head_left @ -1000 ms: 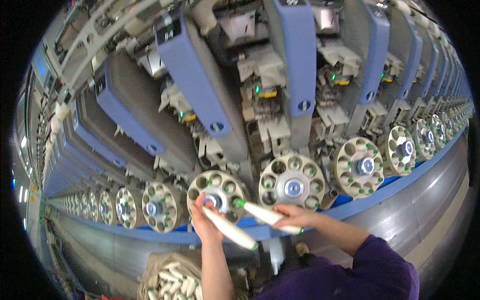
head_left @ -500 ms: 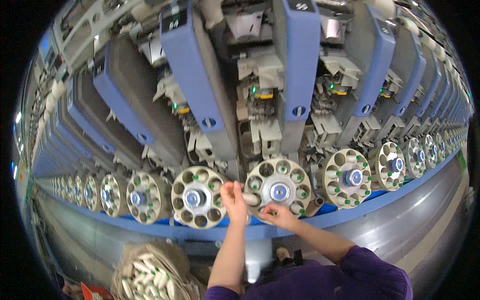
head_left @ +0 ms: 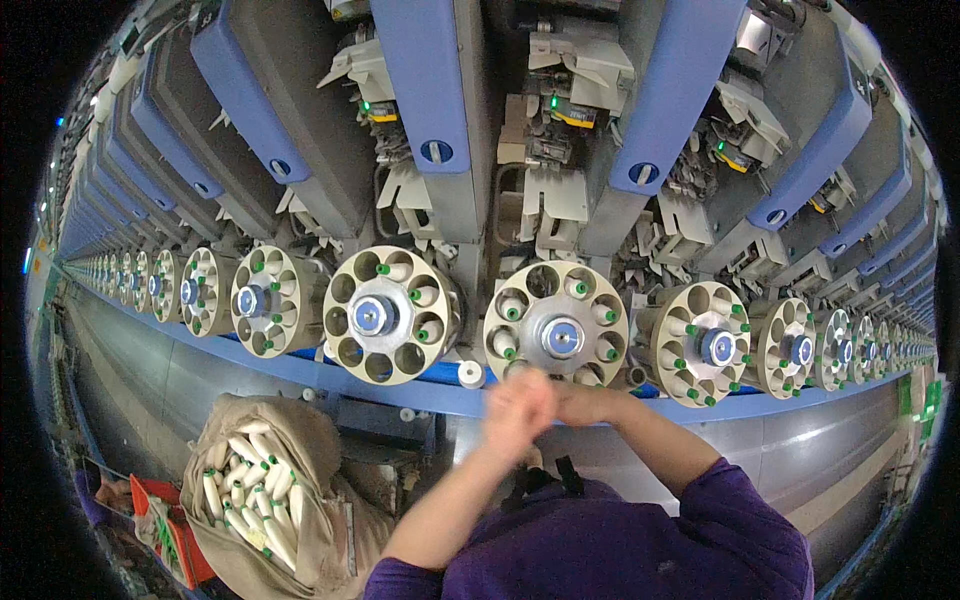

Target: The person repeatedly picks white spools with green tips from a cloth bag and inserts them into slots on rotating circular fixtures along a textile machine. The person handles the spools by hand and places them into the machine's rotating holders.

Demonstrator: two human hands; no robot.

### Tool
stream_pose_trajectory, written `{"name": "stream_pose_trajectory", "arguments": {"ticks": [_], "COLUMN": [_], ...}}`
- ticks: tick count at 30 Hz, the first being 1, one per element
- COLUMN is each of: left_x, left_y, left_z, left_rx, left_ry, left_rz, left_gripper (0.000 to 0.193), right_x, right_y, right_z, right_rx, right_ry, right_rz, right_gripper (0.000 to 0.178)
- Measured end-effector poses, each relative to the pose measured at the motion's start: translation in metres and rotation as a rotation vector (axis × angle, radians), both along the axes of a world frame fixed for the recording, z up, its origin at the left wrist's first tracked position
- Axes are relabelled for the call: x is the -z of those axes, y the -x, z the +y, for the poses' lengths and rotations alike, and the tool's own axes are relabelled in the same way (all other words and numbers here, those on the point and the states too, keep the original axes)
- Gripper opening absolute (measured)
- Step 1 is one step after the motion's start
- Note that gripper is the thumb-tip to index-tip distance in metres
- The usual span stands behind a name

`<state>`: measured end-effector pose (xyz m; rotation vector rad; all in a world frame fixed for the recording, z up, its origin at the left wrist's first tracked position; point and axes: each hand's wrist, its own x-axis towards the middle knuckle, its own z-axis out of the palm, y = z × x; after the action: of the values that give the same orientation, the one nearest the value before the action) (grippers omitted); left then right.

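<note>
The round cream holder faces the person, a ring of round holes circling its metal hub with a blue cap. Slim white bobbins sit in holes along its left, upper right and right edges, green tips facing out. Its bottom edge is partly hidden.

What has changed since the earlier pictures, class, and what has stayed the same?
The left hand moved rightward to meet the right hand at the lower rim of a pale drum. The two white bobbins held a second ago no longer show in the hands; whether either grips anything is hidden. The view shifted, showing more of the bag, which still sits at the person's left.
</note>
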<state>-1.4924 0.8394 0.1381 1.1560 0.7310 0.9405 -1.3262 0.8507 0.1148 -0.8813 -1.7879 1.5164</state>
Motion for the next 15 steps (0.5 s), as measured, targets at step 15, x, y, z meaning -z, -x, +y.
{"name": "stream_pose_trajectory", "arguments": {"ticks": [15], "left_x": [0.077], "left_y": [0.031], "left_z": [0.017], "left_rx": [-0.084], "left_ry": [-0.271], "left_rz": [1.038], "left_gripper": [0.029], "right_x": [-0.032], "right_y": [-0.055], "right_z": [0.023], "right_rx": [0.48], "right_ry": [0.492], "right_rz": [0.369], "right_gripper": [0.03]}}
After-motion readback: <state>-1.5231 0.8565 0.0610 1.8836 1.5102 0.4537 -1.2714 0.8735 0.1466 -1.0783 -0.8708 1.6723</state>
